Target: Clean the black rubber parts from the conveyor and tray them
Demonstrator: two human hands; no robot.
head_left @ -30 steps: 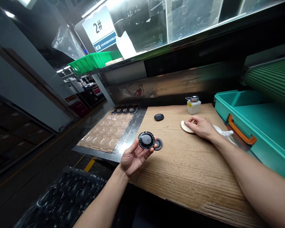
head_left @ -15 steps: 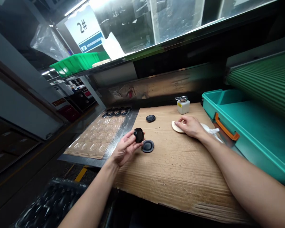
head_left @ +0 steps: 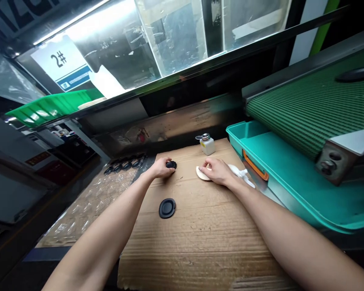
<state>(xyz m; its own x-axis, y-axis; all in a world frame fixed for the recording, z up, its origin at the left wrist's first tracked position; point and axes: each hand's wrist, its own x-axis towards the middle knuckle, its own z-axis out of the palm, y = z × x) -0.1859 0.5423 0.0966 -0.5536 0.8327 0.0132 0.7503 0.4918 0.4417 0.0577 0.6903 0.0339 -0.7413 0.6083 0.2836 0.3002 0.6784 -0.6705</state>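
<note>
Our left hand [head_left: 160,167] is curled shut over a small black disc [head_left: 171,164], and the disc sits at its fingertips, on the brown cardboard [head_left: 197,246]. Our right hand [head_left: 218,170] is bent and pressing on a pale round pad [head_left: 202,173], with a white cloth [head_left: 241,173] just beside it. Another black disc [head_left: 167,208] lies alone on the cardboard, closer to us. A little white bottle [head_left: 207,146] stands past our hands, and a green tray [head_left: 279,190] sits on the right.

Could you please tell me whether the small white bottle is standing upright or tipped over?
Upright: the bottle stands on its base on the cardboard, with its metal top above it.
</note>
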